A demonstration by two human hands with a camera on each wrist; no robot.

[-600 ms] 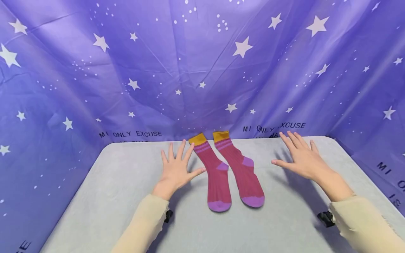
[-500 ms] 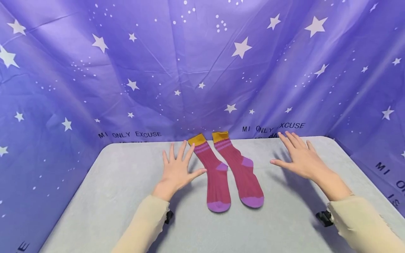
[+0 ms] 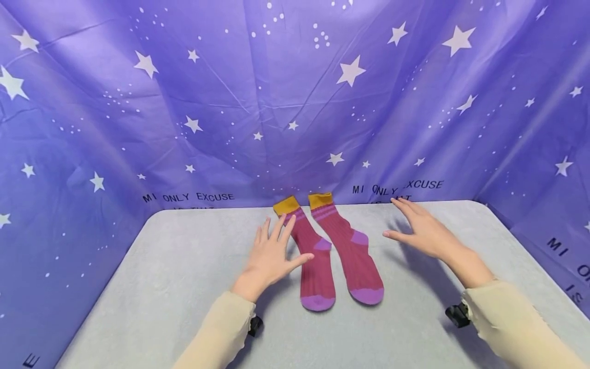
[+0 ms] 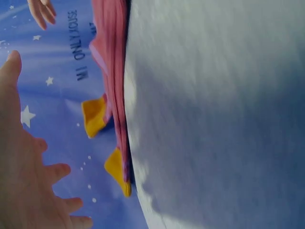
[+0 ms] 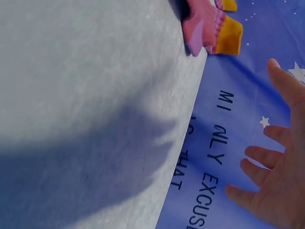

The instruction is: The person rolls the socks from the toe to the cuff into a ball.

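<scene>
Two maroon socks with mustard cuffs and purple heels and toes lie side by side, toes toward me. The left sock [image 3: 317, 274] is partly overlapped in the head view by my left hand [image 3: 272, 256], whose fingers are spread and hold nothing. Its thumb crosses over the sock's middle. To the right of the right sock [image 3: 359, 266], my right hand [image 3: 426, 233] hovers above the table with fingers extended, also holding nothing. In the left wrist view both mustard cuffs [image 4: 94, 117] show beyond the hand. The right wrist view has one cuff [image 5: 229, 36] near the top.
A light grey table [image 3: 184, 287] with rounded far corners carries the socks, their cuffs reaching its far edge. Behind and on both sides hangs a purple curtain [image 3: 276, 102] with white stars and black lettering. Dark wrist devices [image 3: 457, 315] sit under both sleeves.
My left hand has moved right, over the left sock's edge. My right hand has shifted left, toward the right sock. The socks lie as before.
</scene>
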